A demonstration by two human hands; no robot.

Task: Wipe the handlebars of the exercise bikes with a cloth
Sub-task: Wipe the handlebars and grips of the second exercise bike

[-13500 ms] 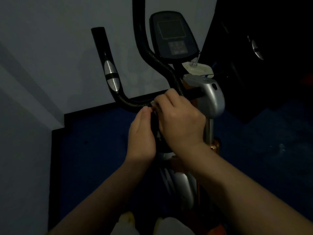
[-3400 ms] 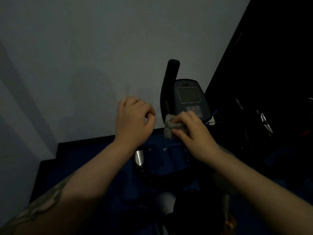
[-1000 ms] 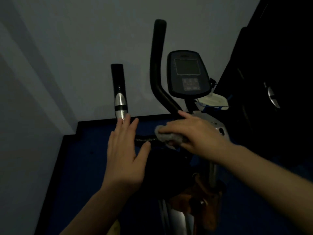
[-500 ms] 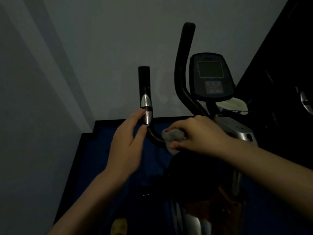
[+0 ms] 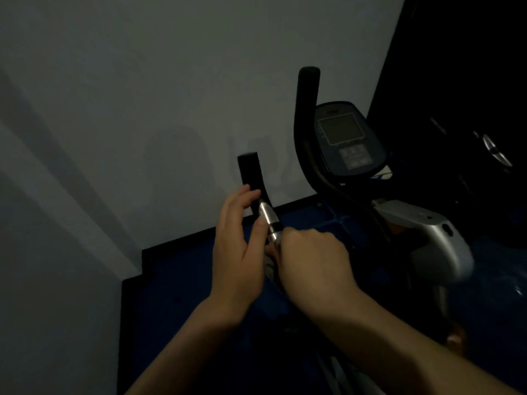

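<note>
The exercise bike's left handlebar point(image 5: 251, 178) is a black upright grip with a silver sensor band point(image 5: 267, 216) below it. My left hand point(image 5: 238, 246) curls around that bar at the silver band, fingers behind it and thumb in front. My right hand point(image 5: 310, 266) is closed just below the band, pressed against the bar; a sliver of the grey cloth point(image 5: 268, 267) shows between the two hands, mostly hidden. The right handlebar point(image 5: 306, 124) rises tall beside the console point(image 5: 346, 138).
A grey wall fills the left and top. Blue floor matting point(image 5: 176, 280) with a black skirting edge lies below. The bike's silver frame housing point(image 5: 430, 235) is at the right. Dark equipment point(image 5: 470, 109) stands at the far right.
My right hand slid the cloth left along the bar to just under the silver band. My left hand closed around the left grip. The view shifted, so the bike sits further right.
</note>
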